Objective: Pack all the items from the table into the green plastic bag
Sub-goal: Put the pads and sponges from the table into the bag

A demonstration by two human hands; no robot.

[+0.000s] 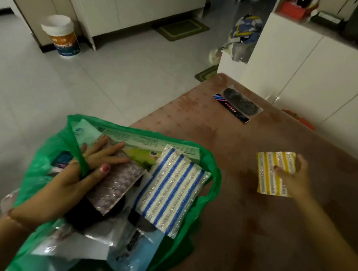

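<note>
Your left hand point(87, 170) grips a handle of the green plastic bag point(38, 176) at the table's point(263, 230) near left edge, a blue-striped sponge point(173, 189) lying on top inside. Your right hand point(294, 179) pinches a yellow-striped sponge point(273, 172) above the table's middle. Near the far corner lies a black packaged item point(239, 105).

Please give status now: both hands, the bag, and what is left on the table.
Left hand holds green bag open. Right hand grips yellow striped sponge above table. One black packet left at far edge. Path clear.
</note>
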